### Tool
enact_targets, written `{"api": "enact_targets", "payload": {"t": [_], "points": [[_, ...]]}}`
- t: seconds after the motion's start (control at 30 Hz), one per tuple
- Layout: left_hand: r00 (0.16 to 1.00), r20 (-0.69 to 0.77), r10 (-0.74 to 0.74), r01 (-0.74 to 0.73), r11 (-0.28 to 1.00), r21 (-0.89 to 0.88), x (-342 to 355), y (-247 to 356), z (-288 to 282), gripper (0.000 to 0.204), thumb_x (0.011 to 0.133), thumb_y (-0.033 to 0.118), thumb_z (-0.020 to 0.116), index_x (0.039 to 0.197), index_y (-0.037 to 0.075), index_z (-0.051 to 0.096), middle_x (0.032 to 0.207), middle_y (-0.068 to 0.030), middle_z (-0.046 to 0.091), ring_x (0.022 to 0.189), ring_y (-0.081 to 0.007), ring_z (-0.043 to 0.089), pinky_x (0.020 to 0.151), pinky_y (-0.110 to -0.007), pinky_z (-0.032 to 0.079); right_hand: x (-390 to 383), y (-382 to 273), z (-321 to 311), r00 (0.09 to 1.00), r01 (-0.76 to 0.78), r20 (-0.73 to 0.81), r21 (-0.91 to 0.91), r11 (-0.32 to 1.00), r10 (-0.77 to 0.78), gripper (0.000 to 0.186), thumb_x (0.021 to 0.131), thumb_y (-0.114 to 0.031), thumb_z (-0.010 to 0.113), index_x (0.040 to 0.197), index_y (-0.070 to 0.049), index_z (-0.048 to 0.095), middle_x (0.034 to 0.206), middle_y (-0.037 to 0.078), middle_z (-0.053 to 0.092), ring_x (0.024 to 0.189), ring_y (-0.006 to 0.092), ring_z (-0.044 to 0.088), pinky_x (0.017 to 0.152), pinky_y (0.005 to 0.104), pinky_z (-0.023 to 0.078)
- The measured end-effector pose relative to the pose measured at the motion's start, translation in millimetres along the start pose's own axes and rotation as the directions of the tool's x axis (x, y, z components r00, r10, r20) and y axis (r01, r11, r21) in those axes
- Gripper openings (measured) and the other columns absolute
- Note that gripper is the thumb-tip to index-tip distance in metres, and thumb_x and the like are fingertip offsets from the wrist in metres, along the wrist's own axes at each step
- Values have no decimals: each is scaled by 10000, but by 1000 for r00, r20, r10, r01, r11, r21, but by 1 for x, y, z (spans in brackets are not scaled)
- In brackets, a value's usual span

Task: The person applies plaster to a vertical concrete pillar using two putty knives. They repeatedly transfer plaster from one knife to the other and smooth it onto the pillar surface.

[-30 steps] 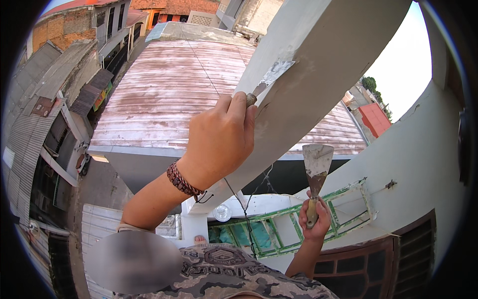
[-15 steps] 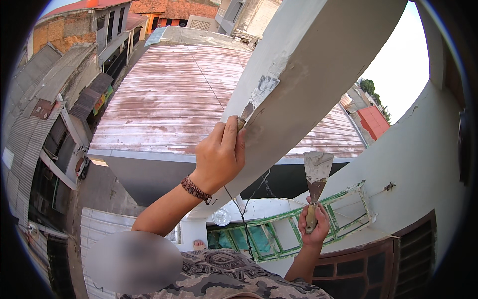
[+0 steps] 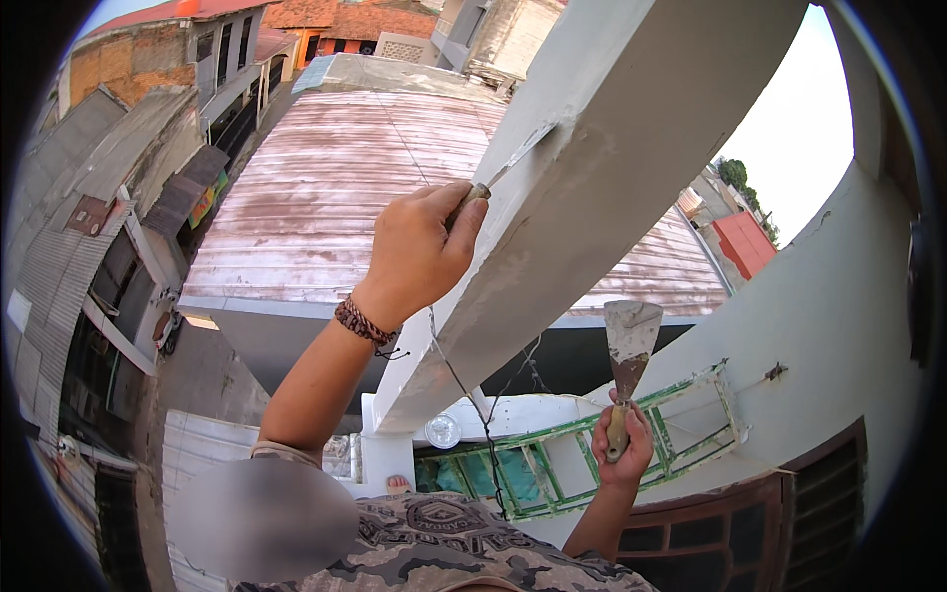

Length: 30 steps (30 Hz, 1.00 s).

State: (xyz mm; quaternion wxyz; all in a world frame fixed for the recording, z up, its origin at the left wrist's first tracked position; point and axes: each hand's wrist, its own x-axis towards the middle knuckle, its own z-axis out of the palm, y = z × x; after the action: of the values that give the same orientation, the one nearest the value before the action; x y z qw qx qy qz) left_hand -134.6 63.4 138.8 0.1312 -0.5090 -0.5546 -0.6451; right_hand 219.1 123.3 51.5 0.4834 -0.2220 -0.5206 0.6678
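My left hand (image 3: 419,247), with a braided bracelet on its wrist, is closed round the short handle of a narrow putty knife (image 3: 524,150). The knife's blade lies tilted against the edge of a white-grey column (image 3: 631,148), where the surface looks smeared with filler. Lower and to the right, my right hand (image 3: 625,459) grips a wider putty knife (image 3: 631,335) upright by its pale handle. Whitish filler coats that broad blade, which stands apart from the column.
A green metal ladder (image 3: 681,424) lies below, beside the right hand. Dark wires (image 3: 485,419) hang near the column's foot. A rusty corrugated roof (image 3: 326,197) spreads beyond, with a street (image 3: 212,375) far below at left. A curved wall (image 3: 799,335) stands at right.
My left hand has moved up and slightly left, turning its wrist. The narrow blade now lies flatter along the column's edge, and the filler patch looks smoother. My right hand stays put.
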Motion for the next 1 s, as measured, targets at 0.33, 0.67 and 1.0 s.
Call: {"api": "enact_targets", "payload": {"t": [0.33, 0.67, 1.0], "points": [[993, 55, -104, 103, 995, 15, 8, 18, -40, 200, 863, 168, 613, 861, -4, 716, 608, -172, 614, 535, -327, 582, 525, -379, 447, 1, 6, -6, 999, -29, -34, 38, 999, 31, 414, 943, -212, 477, 1218, 89, 548, 819, 126, 581, 502, 144, 502, 346, 242, 355], [979, 190, 68, -131, 928, 347, 49, 31, -37, 321, 847, 197, 573, 622, -21, 640, 567, -202, 574, 561, -381, 578, 580, -454, 479, 0, 8, -9, 998, -29, -57, 48, 998, 31, 415, 940, -219, 487, 1207, 92, 550, 806, 116, 580, 496, 148, 507, 344, 243, 353], [907, 379, -182, 91, 965, 246, 43, 58, -63, 336, 863, 203, 577, 700, -84, 633, 578, -229, 570, 562, -359, 577, 586, -433, 462, 7, 18, -17, 998, -21, -62, 89, 996, 27, 420, 936, -224, 491, 1205, 94, 542, 802, 117, 576, 493, 144, 511, 336, 240, 351]]}}
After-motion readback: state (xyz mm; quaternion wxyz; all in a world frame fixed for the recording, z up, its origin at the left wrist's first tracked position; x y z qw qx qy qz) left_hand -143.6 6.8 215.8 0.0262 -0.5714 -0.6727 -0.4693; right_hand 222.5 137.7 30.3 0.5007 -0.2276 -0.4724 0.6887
